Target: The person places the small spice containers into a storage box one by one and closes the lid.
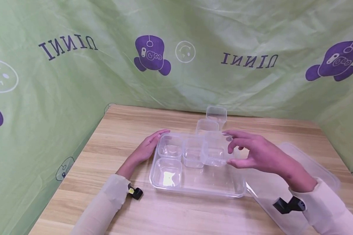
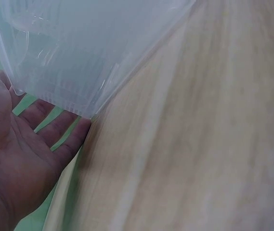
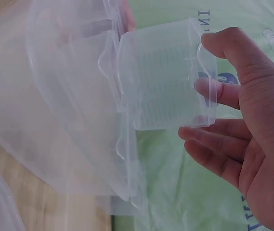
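My right hand (image 1: 254, 152) grips a small clear plastic container (image 1: 216, 145) at its rim, thumb on one side and fingers on the other. It is held over the back right part of a large clear plastic box (image 1: 200, 193). In the right wrist view the container (image 3: 163, 79) is close above the box's edge. Three similar small containers are inside the box: one at back left (image 1: 170, 147), one at front left (image 1: 167, 173) and one at back middle (image 1: 193, 155). My left hand (image 1: 145, 150) rests along the box's left side, fingers extended against its wall.
Behind the box, two more small clear containers, a nearer one (image 1: 206, 124) and a farther one (image 1: 216, 112), are on the wooden table (image 1: 129, 124). A large clear lid (image 1: 314, 166) lies at the right, partly under my right forearm. Green printed cloth (image 1: 114, 71) hangs around the table.
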Action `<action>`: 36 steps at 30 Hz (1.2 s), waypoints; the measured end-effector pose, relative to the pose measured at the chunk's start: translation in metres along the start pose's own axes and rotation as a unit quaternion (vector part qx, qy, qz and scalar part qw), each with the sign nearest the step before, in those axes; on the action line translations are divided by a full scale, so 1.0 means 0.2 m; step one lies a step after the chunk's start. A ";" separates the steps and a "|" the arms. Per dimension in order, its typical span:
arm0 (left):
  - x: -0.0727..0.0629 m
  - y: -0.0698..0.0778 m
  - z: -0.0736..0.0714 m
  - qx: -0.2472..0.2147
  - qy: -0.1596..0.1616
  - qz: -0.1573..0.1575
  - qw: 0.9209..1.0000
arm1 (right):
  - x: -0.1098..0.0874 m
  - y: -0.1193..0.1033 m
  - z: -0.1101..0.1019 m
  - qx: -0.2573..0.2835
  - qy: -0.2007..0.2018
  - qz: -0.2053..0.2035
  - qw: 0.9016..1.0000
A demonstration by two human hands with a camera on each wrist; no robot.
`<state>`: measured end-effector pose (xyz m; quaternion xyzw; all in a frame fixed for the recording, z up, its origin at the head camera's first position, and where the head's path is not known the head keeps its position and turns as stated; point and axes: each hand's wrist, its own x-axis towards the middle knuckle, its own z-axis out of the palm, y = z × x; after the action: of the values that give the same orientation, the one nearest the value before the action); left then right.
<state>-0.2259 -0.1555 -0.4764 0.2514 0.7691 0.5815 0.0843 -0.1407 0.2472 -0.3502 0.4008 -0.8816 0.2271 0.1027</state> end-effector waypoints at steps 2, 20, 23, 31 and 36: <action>0.00 0.00 0.00 0.003 0.000 -0.001 1.000 | 0.00 0.00 0.02 0.008 -0.008 -0.002 1.000; 0.01 -0.01 0.00 0.015 0.005 0.005 1.000 | 0.01 -0.09 0.12 0.044 -0.022 -0.035 0.998; 0.01 -0.01 0.00 0.018 0.005 0.004 1.000 | 0.01 -0.10 0.12 0.048 -0.023 -0.038 0.998; 0.01 -0.01 0.00 0.023 0.007 0.000 1.000 | 0.01 -0.13 0.14 0.063 -0.032 -0.044 0.997; 0.00 0.00 0.00 0.015 0.004 -0.001 1.000 | 0.02 -0.16 0.15 0.060 -0.022 -0.061 0.996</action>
<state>-0.2265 -0.1557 -0.4763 0.2499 0.7781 0.5710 0.0778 -0.1197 0.2120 -0.3657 0.4646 -0.8420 0.2643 0.0728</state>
